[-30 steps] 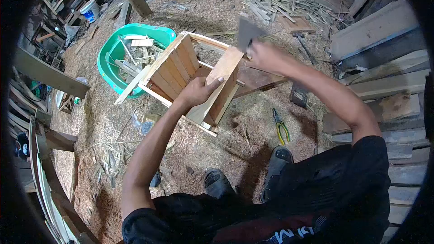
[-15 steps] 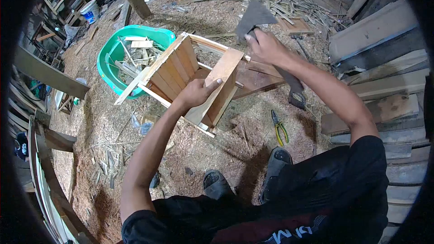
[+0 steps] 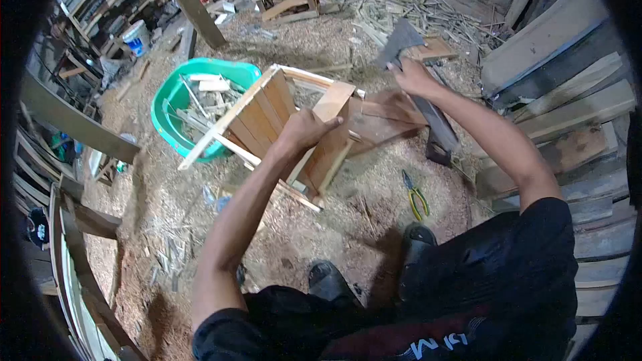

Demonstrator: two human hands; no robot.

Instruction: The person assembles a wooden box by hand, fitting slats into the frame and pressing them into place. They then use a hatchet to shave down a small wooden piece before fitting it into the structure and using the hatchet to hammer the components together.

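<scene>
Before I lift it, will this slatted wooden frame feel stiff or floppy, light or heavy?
The slatted wooden frame will likely feel stiff, since straight boards span it. It may be light for its size, given its open gaps.

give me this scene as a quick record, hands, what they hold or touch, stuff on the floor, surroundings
left hand: on the upper board of a slatted wooden frame
right hand: gripping a tool with a flat grey blade, exact type unclear
frame position: tilted in view, beside the green tub
tub contents: wood scraps
pliers: on the floor, yellow and black handles, near the right shoe
background: white and blue bucket, loose sticks
</scene>
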